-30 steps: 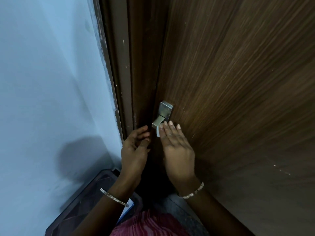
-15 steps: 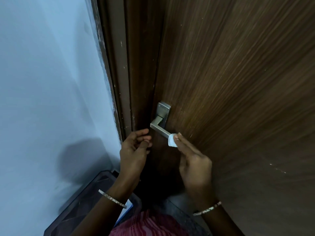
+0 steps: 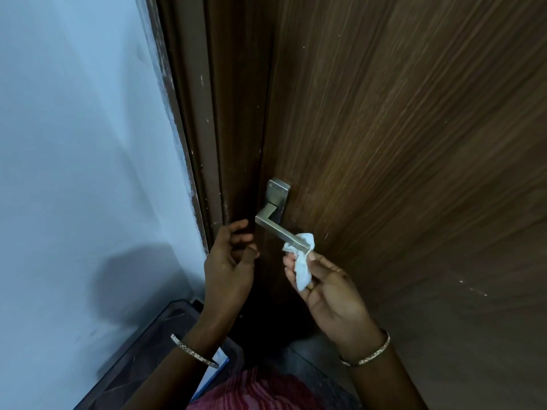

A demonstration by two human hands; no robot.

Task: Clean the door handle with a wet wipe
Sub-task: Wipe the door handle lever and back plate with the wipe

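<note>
A square-edged metal door handle (image 3: 278,230) juts from a dark wooden door (image 3: 399,143), its lever pointing down and right. A crumpled white wet wipe (image 3: 302,269) wraps the lever's free end. My right hand (image 3: 331,294) pinches the wipe from below, palm turned up. My left hand (image 3: 229,261) hovers just left of the lever with loosely curled fingers, holding nothing and not touching the handle.
The brown door frame (image 3: 201,143) runs up the left of the door, with a pale blue wall (image 3: 83,158) beside it. A dark bin-like container (image 3: 154,350) stands on the floor at lower left.
My right hand slid the wipe along the lever to its free end and turned palm-up, so most of the lever now shows. My left hand stayed put.
</note>
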